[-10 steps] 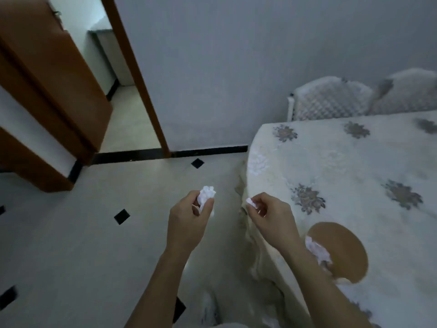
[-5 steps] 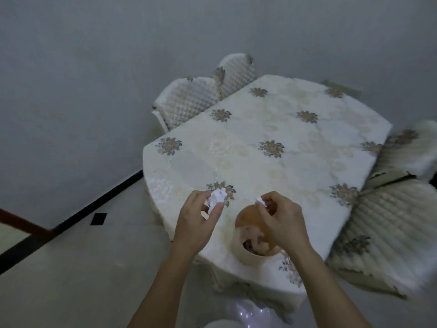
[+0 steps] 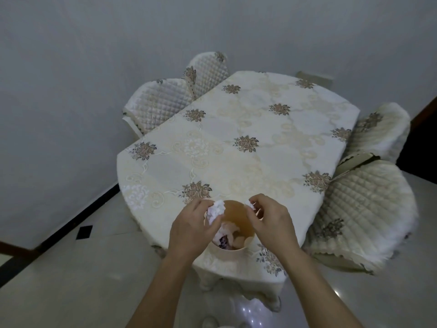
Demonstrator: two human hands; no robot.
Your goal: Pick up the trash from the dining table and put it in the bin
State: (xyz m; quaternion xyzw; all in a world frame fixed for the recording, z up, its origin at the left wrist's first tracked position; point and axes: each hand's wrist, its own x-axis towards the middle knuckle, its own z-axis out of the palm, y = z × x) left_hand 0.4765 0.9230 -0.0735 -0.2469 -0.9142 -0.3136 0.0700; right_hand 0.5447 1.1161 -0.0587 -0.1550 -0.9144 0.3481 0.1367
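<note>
A small round bin (image 3: 243, 227), cream outside and brown inside, stands on the near edge of the dining table (image 3: 236, 147); crumpled trash lies at its bottom. My left hand (image 3: 189, 229) pinches a crumpled white tissue (image 3: 215, 209) over the bin's left rim. Over the right rim, my right hand (image 3: 272, 218) grips a smaller white paper scrap (image 3: 250, 205) between its fingertips. Both hands partly hide the bin's rim.
The table wears a cream cloth with brown flower motifs. Quilted chairs stand at the far left (image 3: 156, 102) and along the right side (image 3: 361, 209). A grey wall runs behind. Glossy pale floor (image 3: 71, 280) with black trim lies to the left.
The view has swung from the doorway and floor onto the table. Both hands, still holding their paper, have moved from beside the table edge to over the bin.
</note>
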